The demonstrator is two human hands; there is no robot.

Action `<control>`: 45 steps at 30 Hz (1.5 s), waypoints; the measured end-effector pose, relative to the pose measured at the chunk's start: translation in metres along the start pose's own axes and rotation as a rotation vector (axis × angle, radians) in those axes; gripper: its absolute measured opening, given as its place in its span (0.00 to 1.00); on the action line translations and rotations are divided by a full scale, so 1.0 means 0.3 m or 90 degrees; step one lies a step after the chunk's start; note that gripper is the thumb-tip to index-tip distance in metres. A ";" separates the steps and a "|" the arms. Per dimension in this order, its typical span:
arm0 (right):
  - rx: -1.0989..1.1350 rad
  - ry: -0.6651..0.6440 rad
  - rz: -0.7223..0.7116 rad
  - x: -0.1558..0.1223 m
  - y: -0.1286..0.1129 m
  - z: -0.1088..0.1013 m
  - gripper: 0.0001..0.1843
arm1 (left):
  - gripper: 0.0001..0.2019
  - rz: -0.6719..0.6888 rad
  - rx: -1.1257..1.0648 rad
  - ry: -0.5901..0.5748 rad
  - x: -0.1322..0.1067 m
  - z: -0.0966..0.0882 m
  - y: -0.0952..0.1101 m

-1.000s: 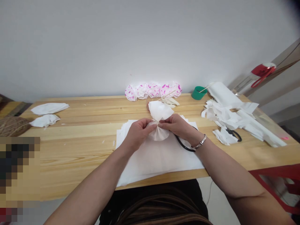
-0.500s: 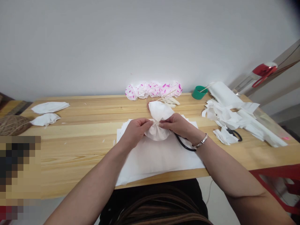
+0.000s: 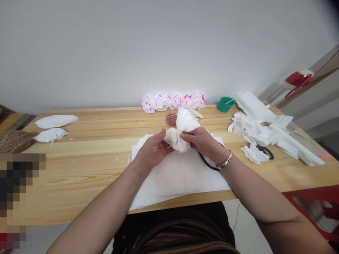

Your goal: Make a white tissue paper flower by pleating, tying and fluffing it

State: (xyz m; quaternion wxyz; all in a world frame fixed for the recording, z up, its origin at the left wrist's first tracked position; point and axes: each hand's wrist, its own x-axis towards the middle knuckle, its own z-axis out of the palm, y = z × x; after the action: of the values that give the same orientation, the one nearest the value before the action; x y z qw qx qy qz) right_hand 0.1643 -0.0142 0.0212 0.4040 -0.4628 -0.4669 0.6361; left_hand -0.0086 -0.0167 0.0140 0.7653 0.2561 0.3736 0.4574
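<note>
A white bow-shaped piece of thin cloth or paper is gathered at its middle, its pleats fanning out above and below. My right hand pinches that gathered middle between thumb and fingers. At the lower left lobe, my left hand has its thumb on the edge and its fingers underneath, closed loosely on it. Beneath both hands lies a stack of white sheets. A black curved handle shows under my right wrist; the rest of it is hidden.
Against the wall stands a white ruffled strip with pink marks, beside a green cup. White scraps and black-handled scissors lie at right. Two white gathered pieces and a twine ball are at left.
The white bow has tilted and turned, its upper fan shifting up and right. My left hand has gone from pinching near the middle to holding the left lobe, its fingers more spread.
</note>
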 end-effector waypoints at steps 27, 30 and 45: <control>-0.080 0.059 -0.042 -0.013 0.001 0.039 0.19 | 0.14 0.125 0.128 0.068 -0.007 0.012 -0.023; -0.085 0.080 -0.053 -0.006 0.012 0.035 0.19 | 0.13 0.138 0.134 0.077 -0.006 0.014 -0.025; -0.132 0.063 -0.053 -0.009 0.012 0.041 0.20 | 0.10 0.169 0.084 0.121 0.006 0.000 -0.021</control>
State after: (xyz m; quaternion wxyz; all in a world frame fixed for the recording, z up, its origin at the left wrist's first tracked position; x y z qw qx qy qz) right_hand 0.1528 -0.0204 0.0200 0.4028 -0.5133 -0.5286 0.5430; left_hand -0.0050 -0.0178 0.0088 0.6411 0.3083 0.4365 0.5508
